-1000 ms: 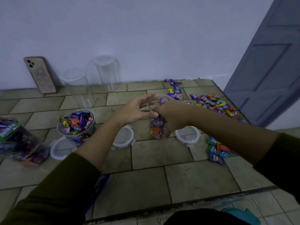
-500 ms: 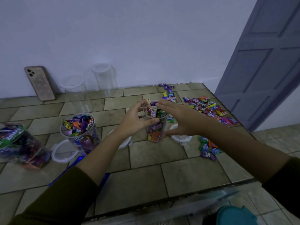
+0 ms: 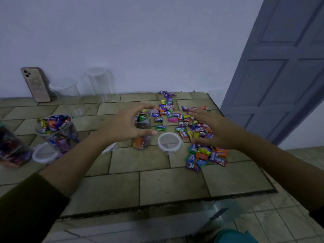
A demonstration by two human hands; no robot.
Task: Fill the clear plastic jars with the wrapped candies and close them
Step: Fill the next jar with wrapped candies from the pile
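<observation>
One jar (image 3: 142, 144) seemingly clamped in left hand (image 3: 122, 125); right hand (image 3: 213, 131) splayed over candies (image 3: 206, 157).

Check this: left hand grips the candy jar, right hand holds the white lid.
Wrong about the lid. The left hand grips the candy jar, but the right hand is open over loose candies; the head view shows the lid lying untouched.

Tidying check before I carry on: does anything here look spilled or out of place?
The clear candy-filled container at the left edge seems to lie tipped on its side, unlike the upright open jar of candies beside it. The wrapped candies strewn over the tiled surface look like supply, not a spill.
</observation>
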